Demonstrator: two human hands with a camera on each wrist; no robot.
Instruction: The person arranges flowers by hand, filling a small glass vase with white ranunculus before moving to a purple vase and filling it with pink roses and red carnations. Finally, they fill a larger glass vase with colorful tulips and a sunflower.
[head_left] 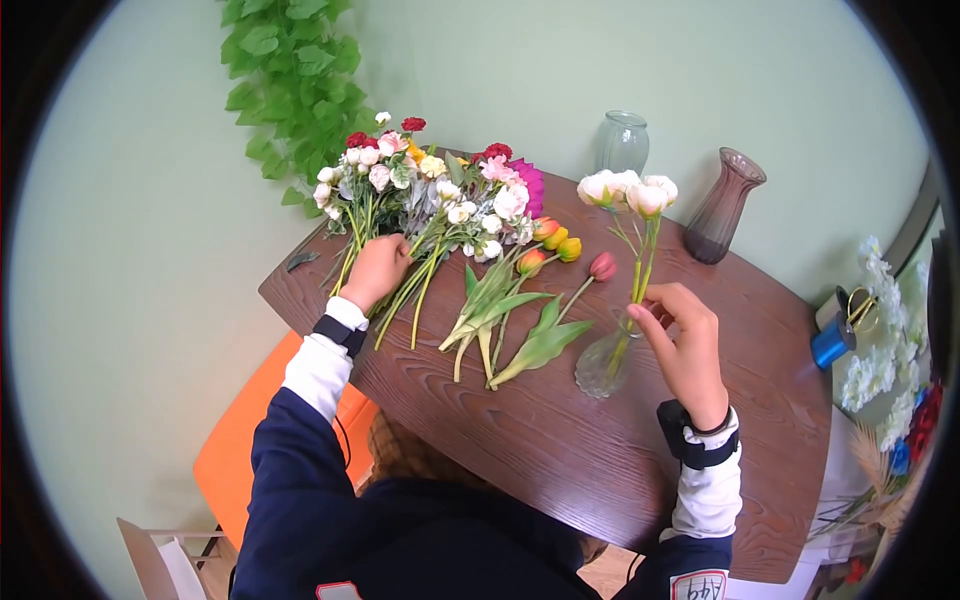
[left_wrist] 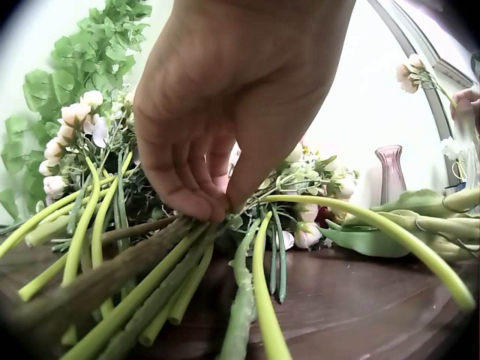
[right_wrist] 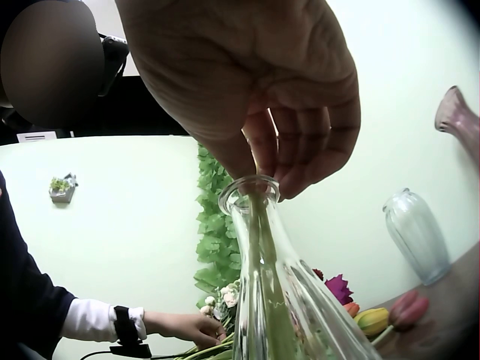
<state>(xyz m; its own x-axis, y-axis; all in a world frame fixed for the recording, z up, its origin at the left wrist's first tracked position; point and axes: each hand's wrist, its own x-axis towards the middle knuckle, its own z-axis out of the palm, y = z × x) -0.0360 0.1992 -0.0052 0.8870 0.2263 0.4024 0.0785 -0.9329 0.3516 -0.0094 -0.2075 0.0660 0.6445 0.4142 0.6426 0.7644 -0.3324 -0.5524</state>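
My left hand reaches into a pile of artificial flowers at the left of the table. In the left wrist view its thumb and fingertips pinch among the green stems. My right hand holds the stems of white flowers, with the blooms upright above the fingers. Those stems run down through the mouth of a clear glass vase. In the right wrist view the fingertips are right at the vase's rim, and the stem ends show through the glass.
Orange, yellow and pink tulips lie between the hands on the dark wooden table. A pale green glass vase and a purple glass vase stand at the back. A blue spool sits at the right edge.
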